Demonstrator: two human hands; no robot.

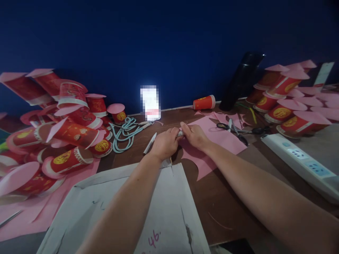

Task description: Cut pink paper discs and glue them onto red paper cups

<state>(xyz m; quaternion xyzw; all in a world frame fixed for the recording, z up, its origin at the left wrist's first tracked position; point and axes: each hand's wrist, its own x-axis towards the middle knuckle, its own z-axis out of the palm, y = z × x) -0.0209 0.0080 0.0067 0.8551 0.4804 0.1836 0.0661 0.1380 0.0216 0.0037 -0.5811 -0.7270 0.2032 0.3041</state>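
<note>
My left hand (164, 144) is closed over the far edge of a white cardboard box (113, 197). Beside it, my right hand (195, 136) is closed too, its thumb on top. A small whitish object (180, 133) shows between the two hands, mostly hidden by the fingers, and its kind cannot be made out. Under my right hand and forearm spreads a cut sheet of pink paper (203, 162) with curved edges. A white marker pen (150, 144) lies just left of my left hand. Black-handled scissors (234, 131) rest on the paper's right side.
Red paper cups (76, 132) with pink paper discs are heaped at the left; more cups (282, 113) stand at the right. A coiled cable (124, 135), a lit phone (150, 102), a lying cup stack (203, 102), a black bottle (241, 81) and a power strip (299, 158) surround my hands.
</note>
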